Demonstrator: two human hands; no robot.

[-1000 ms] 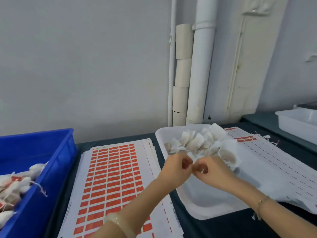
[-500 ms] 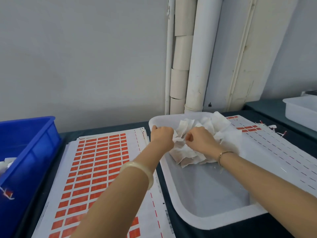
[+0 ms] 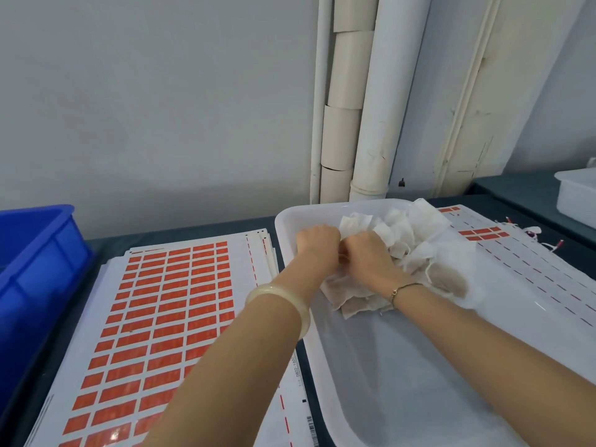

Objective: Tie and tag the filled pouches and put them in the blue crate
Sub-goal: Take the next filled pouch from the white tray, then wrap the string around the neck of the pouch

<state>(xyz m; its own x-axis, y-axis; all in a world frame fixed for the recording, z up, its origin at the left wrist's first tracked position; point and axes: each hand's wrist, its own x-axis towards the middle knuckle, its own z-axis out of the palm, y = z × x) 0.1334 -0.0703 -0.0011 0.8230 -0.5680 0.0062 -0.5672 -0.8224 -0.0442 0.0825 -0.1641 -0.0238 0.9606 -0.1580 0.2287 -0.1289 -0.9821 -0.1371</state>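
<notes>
Both hands down in the white tray, pressed knuckle to knuckle over the heap of pouches at its far end. Left hand curled into a fist at the heap's left edge; right hand curled beside it, touching it, fingers buried in the white fabric. Both closed on something small between them, probably one pouch's neck or its string, though hidden by the knuckles, so cannot tell exactly what.

Pouches soft, thin, crumpled, pale with a darker filling showing through; likely light and floppy, easy to snag on neighbours. Best taken at the gathered neck, where the fabric bunches and the string sits, not by the belly, which would squash and shift.

Sheet of red labels flat on the table just left of the tray, ready for tagging. Blue crate at the far left edge, well apart from the tray, its inside out of sight. A used label sheet on the right.
</notes>
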